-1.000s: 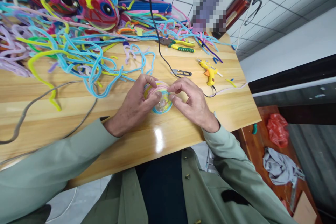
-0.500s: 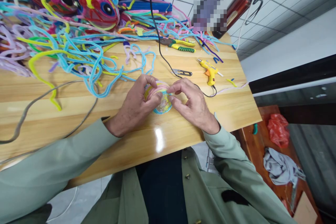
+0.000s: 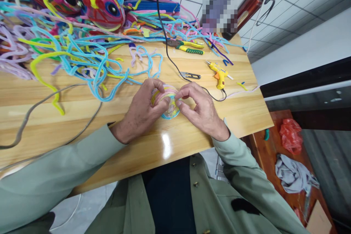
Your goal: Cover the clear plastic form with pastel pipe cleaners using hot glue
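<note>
A small rounded piece (image 3: 171, 112) wound with pink, yellow and light blue pipe cleaners is held low over the table, with a clear-looking part at its near side. My left hand (image 3: 144, 108) is closed around its left side, thumb and curled forefinger pressing on the pink and yellow rows. At its right edge my right hand (image 3: 201, 108) is closed in a pinch, thumb and forefinger close together on the rim. The fingers hide much of the piece, and I cannot make out which strand the right fingertips hold.
Tangled pipe cleaners (image 3: 101, 58) spread across the back left, before a colourful fish-like figure (image 3: 100, 5). Pliers (image 3: 189, 46), thread snips (image 3: 190, 75) and a yellow glue gun (image 3: 219, 75) lie beyond my hands. A black cord (image 3: 171, 60) crosses the table; a red flask (image 3: 252, 3) stands behind.
Almost nothing differs. My right fingertips have shifted very slightly at the rim of the wound piece; my left hand keeps its grip.
</note>
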The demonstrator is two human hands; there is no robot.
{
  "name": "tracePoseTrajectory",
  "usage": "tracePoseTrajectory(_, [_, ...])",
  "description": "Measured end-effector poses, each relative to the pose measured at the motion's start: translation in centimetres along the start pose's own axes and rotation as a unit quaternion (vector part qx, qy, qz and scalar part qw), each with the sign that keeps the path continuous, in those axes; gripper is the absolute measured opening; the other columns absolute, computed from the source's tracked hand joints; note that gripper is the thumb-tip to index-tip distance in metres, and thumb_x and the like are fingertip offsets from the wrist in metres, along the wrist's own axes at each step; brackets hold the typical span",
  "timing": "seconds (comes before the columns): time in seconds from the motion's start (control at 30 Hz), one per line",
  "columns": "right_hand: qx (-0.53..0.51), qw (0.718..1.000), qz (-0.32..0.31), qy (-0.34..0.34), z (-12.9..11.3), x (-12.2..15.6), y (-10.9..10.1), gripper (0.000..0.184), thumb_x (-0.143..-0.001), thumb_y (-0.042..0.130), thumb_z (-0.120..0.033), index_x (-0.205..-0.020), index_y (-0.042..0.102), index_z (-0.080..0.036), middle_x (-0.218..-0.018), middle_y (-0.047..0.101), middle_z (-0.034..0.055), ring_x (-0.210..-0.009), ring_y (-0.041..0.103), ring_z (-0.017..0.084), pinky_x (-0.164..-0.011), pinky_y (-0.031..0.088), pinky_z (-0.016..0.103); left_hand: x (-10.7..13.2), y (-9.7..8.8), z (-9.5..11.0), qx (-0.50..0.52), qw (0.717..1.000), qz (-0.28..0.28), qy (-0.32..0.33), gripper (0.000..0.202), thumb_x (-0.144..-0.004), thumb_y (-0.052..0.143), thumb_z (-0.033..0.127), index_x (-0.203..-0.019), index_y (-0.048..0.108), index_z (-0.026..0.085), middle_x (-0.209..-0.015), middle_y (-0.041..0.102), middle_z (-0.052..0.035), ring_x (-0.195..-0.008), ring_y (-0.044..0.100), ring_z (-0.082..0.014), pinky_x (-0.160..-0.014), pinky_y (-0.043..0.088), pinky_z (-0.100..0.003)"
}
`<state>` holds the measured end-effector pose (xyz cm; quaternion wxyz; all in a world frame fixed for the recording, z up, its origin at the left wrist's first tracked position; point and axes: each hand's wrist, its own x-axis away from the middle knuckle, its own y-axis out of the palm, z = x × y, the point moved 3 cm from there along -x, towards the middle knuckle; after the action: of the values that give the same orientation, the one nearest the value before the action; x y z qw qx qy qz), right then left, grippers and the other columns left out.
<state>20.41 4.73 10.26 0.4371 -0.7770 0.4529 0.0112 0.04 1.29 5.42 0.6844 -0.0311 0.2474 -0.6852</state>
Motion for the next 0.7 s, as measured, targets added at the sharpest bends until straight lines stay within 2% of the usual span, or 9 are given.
tracePoseTrajectory(0.23, [-0.015,1.0,0.006,0.002,0.11,0.18,0.27,0.006,-0.106,0.069,-0.021,-0.104,0.069,-0.026,-0.104,0.076,0.0046,-0.103,0.072,0.022,-0.094,0.06,0.043,0.14,0.03,0.03,0.009,1.0,-0.005,-0.013,0.021,-0.111,0.06,0.047,-0.113,0.049,0.03,-0.124,0.066,-0.0076,-0.123,0.066,-0.0292,-0.11,0.058,-0.054])
tracePoseTrajectory(0.37, [-0.012,1.0,0.0,0.026,0.05,0.3,0.54,0.004,-0.107,0.068,-0.025,-0.105,0.068,-0.028,-0.106,0.074,0.0048,-0.105,0.07,0.023,-0.096,0.06,0.045,0.2,-0.04,0.07,0.001,1.0,0.004,-0.008,0.018,-0.109,0.062,0.042,-0.112,0.049,0.029,-0.123,0.066,-0.0079,-0.121,0.066,-0.0296,-0.11,0.058,-0.054])
tracePoseTrajectory(0.5, [-0.018,1.0,0.004,0.022,-0.16,0.41,0.68,0.006,-0.107,0.066,-0.022,-0.105,0.067,-0.027,-0.109,0.073,0.0057,-0.109,0.069,0.023,-0.098,0.059,0.046,0.28,-0.03,-0.04,-0.001,1.0,0.015,-0.002,0.015,-0.105,0.062,0.033,-0.112,0.05,0.028,-0.121,0.065,-0.0072,-0.118,0.066,-0.0273,-0.108,0.059,-0.051])
tracePoseTrajectory(0.7, [-0.014,0.999,0.003,0.036,-0.27,0.38,0.92,0.008,-0.107,0.063,-0.021,-0.103,0.065,-0.028,-0.109,0.073,0.0058,-0.108,0.068,0.024,-0.099,0.058,0.047,0.35,0.21,-0.25,0.004,1.0,0.024,0.004,0.017,-0.105,0.064,0.034,-0.111,0.049,0.029,-0.12,0.064,-0.0059,-0.118,0.066,-0.0265,-0.108,0.058,-0.049])
